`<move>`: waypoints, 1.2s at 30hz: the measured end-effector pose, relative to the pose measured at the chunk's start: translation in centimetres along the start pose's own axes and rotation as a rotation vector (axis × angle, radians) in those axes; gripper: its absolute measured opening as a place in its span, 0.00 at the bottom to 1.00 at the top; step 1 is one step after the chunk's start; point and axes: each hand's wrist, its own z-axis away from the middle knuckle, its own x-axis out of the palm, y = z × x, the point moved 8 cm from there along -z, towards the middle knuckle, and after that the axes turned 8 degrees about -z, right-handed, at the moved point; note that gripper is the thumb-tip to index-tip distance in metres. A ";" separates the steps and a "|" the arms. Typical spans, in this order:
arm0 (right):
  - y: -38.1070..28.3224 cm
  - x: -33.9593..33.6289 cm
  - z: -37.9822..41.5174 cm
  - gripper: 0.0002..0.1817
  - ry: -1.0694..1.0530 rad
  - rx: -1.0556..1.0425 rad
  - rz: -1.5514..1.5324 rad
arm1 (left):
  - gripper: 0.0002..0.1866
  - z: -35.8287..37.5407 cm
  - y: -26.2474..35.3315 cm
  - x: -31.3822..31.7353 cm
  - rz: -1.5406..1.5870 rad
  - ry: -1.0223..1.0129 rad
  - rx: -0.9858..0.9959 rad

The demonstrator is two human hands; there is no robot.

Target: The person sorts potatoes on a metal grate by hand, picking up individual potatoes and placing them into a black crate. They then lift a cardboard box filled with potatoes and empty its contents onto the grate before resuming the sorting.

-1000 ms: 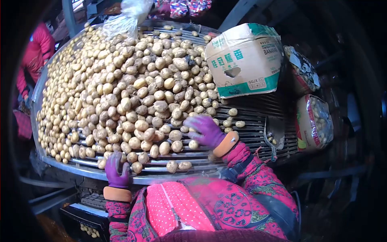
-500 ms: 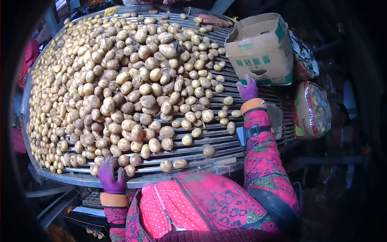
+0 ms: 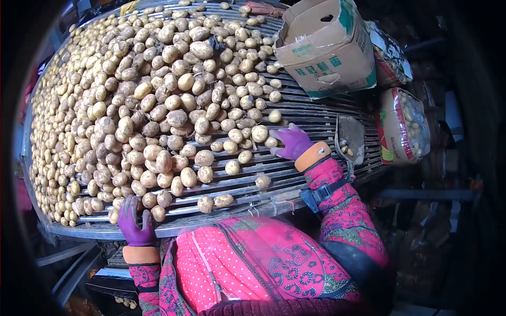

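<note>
A large heap of potatoes (image 3: 179, 117) covers a slatted metal table (image 3: 237, 203). My right hand (image 3: 293, 142), in a purple glove, reaches low over the slats at the heap's right side. Its fingers are spread, with the tips right at a potato (image 3: 271, 142); another potato (image 3: 274, 116) lies just beyond. My left hand (image 3: 136, 221), gloved the same way, rests at the table's near rim with thumb and fingers apart. Several potatoes sit around its fingertips, including one (image 3: 157, 213) beside the thumb.
An open cardboard box (image 3: 329, 58) stands at the table's far right. Closer in lies a flat metal scoop (image 3: 352, 139) with small bits in it. Past it is a carton of potatoes (image 3: 405, 126) under plastic. The metal rim (image 3: 184, 227) runs in front of my body.
My right hand has come from beside the cardboard box toward me and left, to the heap's edge. Its arm now leaves the scoop in view. My left hand stays at the rim.
</note>
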 end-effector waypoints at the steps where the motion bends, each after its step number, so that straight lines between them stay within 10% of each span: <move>1: 0.6 0.4 -0.1 0.33 0.096 -0.096 -0.074 | 0.25 0.0 -0.1 0.2 0.002 -0.002 0.000; 7: 0.8 -5.0 -2.4 0.25 0.260 -0.033 -0.526 | 0.26 0.2 -0.3 0.3 0.017 -0.001 0.007; 15: -7.0 0.3 -2.2 0.34 0.193 -0.190 -0.155 | 0.28 0.6 -0.8 0.3 -0.016 -0.012 -0.028; 17: -7.6 0.3 -0.8 0.38 0.039 -0.439 -0.624 | 0.28 0.6 -0.9 0.6 -0.008 -0.012 -0.018; 21: -3.3 0.7 -1.3 0.36 0.070 -0.243 -1.406 | 0.28 0.7 -0.9 0.6 0.009 -0.002 -0.015; 32: -11.2 2.6 0.1 0.34 0.063 -0.206 -0.054 | 0.26 1.1 -1.1 -0.4 0.062 0.127 -0.040; 36: -10.5 0.5 -0.4 0.36 0.201 -0.361 -0.401 | 0.22 2.1 -3.5 -2.1 0.279 0.277 -0.173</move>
